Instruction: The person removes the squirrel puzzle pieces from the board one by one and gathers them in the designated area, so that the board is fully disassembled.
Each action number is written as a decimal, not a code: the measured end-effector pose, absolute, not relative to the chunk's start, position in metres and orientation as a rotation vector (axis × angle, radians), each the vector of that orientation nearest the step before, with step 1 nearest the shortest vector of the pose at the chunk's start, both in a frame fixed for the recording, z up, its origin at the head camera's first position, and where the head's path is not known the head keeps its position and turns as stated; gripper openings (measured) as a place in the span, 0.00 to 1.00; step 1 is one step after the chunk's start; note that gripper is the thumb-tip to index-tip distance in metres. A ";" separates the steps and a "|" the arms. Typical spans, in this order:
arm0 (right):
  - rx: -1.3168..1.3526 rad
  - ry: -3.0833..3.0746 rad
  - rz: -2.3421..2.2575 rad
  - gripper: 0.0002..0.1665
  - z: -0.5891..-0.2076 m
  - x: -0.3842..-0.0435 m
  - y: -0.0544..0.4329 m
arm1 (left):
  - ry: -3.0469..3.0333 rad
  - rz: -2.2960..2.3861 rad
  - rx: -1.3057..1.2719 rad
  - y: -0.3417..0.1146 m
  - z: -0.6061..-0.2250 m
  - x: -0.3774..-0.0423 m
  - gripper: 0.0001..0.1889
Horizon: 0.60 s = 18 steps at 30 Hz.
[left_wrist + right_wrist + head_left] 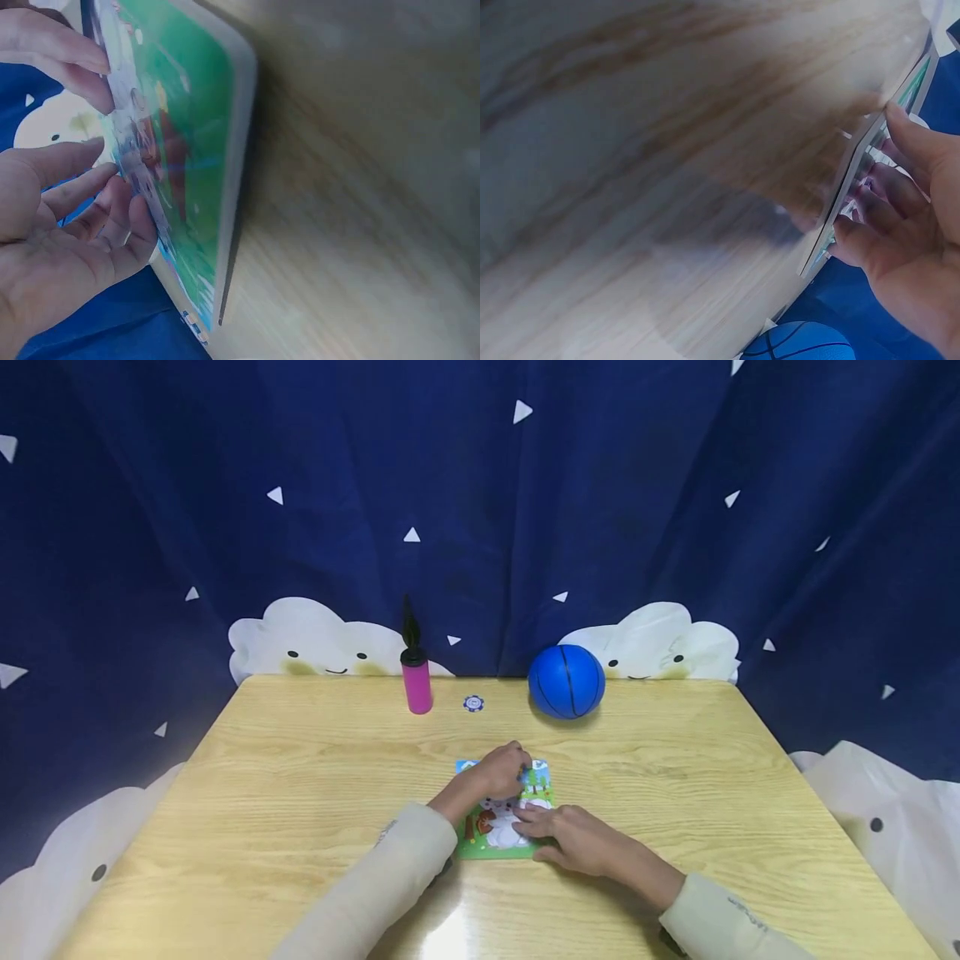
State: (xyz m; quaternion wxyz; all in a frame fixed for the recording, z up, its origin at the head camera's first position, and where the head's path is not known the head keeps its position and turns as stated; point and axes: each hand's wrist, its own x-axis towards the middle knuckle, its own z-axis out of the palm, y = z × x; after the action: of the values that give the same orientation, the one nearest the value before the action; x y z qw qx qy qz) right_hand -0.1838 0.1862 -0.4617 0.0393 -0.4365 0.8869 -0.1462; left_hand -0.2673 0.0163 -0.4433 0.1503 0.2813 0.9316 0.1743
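A flat picture board (487, 850) with rounded corners lies on the table. It shows a white cartoon animal on green grass, with blue sky and trees. My left hand (501, 772) is over its upper part. In the left wrist view, that hand (71, 225) has its fingers bent and fingertips at the picture's surface, with nothing visible between thumb and fingers. My right hand (577, 839) rests on the board's right side, fingers spread across the picture. Seen from the right wrist, its thumb (911, 135) lies at the board's edge.
Behind the board, a blue-and-white poker chip (473, 703) lies between a pink hand pump (417, 687) with a black nozzle and a blue basketball (566, 682). A dark blue curtain (465, 485) with white triangles and clouds hangs around the wooden table (315, 760).
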 end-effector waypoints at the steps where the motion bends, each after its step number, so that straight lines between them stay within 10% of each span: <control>1: -1.333 2.715 -0.450 0.27 -0.461 -0.184 0.186 | 2.682 0.497 0.812 0.017 -0.444 -0.268 0.20; 18: -1.322 2.695 -0.450 0.26 -0.458 -0.184 0.186 | 2.658 0.646 0.646 0.026 -0.448 -0.275 0.09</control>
State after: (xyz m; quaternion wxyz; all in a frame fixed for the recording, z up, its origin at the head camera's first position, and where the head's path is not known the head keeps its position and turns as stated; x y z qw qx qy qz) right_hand -0.1840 0.1855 -0.4583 0.0529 -0.4349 0.8866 -0.1481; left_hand -0.2751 0.0262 -0.4484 0.1648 0.2268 0.9327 0.2267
